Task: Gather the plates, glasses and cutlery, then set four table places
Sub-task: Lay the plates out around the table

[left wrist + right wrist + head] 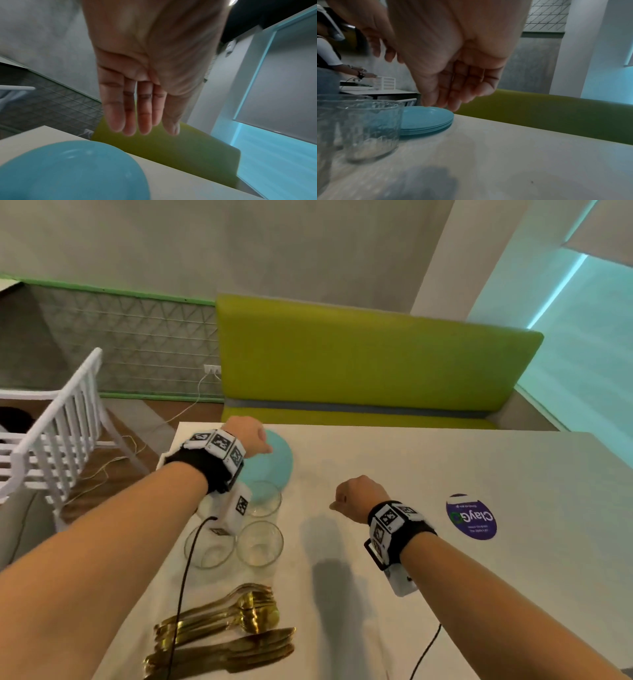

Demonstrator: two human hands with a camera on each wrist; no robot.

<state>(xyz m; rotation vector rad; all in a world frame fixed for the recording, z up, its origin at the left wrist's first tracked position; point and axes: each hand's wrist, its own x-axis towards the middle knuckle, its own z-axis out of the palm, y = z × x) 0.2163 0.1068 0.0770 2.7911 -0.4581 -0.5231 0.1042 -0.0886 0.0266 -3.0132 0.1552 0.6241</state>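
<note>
A stack of blue plates (274, 463) (426, 119) lies near the far left corner of the white table (445, 474). My left hand (251, 438) (137, 108) hovers just above the stack with straight fingers and holds nothing. Three clear glasses (262, 542) (368, 128) stand close together in front of the plates. A pile of gold cutlery (222, 625) lies at the near left. My right hand (356, 498) (453, 88) hangs over bare table to the right of the glasses, its fingers loosely curled and empty.
A green bench (359, 364) runs behind the table's far edge. A white chair (58, 433) stands to the left on the floor. A round purple sticker (471, 517) is on the table at the right. Another person (327, 60) works at a far table.
</note>
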